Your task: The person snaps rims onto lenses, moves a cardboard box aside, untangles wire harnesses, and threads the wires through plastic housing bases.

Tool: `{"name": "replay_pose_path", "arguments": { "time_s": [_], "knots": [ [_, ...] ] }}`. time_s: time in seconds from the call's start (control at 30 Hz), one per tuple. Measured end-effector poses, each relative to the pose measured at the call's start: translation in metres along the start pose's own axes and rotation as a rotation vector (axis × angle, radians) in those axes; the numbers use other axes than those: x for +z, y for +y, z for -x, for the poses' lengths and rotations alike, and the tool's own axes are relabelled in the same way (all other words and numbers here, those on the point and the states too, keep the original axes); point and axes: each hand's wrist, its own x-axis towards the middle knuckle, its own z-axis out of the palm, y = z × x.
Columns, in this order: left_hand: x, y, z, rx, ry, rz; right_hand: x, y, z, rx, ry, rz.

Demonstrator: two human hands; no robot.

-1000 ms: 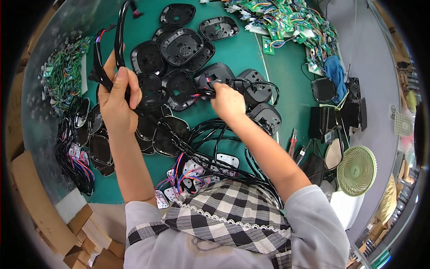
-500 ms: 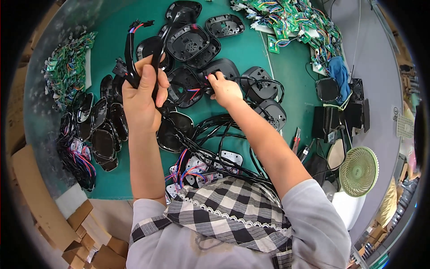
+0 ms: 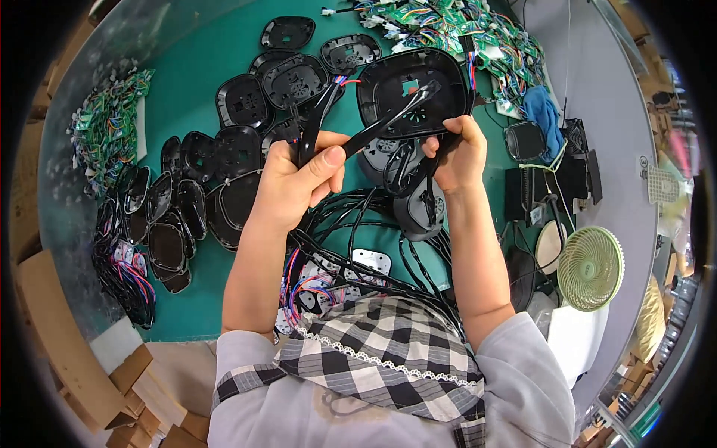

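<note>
Black sleeved cables with red and blue wire ends run through my closed left hand. From that hand one cable slants across the inside of a rounded black plastic housing, its tip close to a square cut-out. My right hand grips the housing by its near right edge, thumb on the rim. A black cable with coloured wires also passes along that side; whether the fingers hold it too I cannot tell. Below the housing, two dark rounded units with coiled leads rest on the table.
Several black housings lie at the far side and left. Green circuit boards are heaped at the back right and far left. Black cables and grey plates lie near my apron. A green fan stands at right.
My right hand has moved right and now holds a black housing up off the table. My left hand has shifted right with the cables, bringing one across the housing.
</note>
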Motion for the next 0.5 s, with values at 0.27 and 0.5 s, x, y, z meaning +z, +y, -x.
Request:
{"name": "replay_pose_path", "arguments": {
  "time_s": [0.27, 0.5],
  "knots": [
    [-0.004, 0.005, 0.012, 0.087, 0.160, 0.007, -0.005, 0.000, 0.007, 0.036, 0.030, -0.112],
    [0.004, 0.010, 0.015, -0.126, 0.266, -0.655, 0.005, -0.010, 0.024, -0.314, 0.089, 0.301]
  ]
}}
